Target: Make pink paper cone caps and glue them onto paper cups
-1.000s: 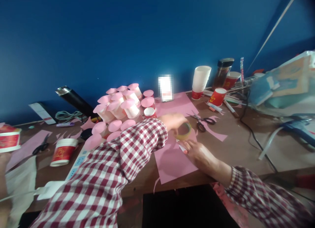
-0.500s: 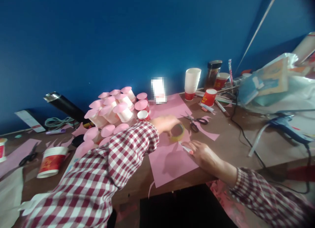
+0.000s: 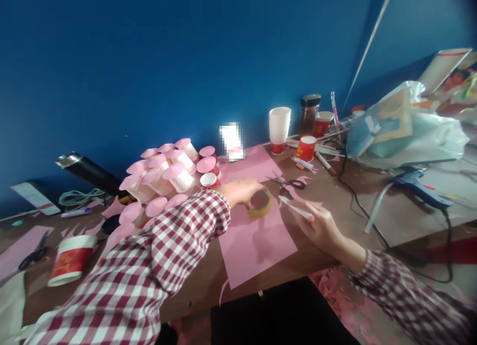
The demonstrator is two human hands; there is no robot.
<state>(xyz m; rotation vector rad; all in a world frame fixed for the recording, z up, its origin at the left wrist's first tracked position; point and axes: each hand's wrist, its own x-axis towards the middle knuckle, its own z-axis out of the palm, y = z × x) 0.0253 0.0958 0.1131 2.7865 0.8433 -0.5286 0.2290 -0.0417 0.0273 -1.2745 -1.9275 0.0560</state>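
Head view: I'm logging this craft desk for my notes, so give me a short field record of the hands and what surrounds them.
left hand: on the tape roll
right hand: holds a white pen
under both: pink paper sheet
behind: black scissors, pink-topped cups
right side: blue glue gun
surface: brown table

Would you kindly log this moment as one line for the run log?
left hand: grip on tape roll | right hand: holds pen | both over pink paper | scissors beyond
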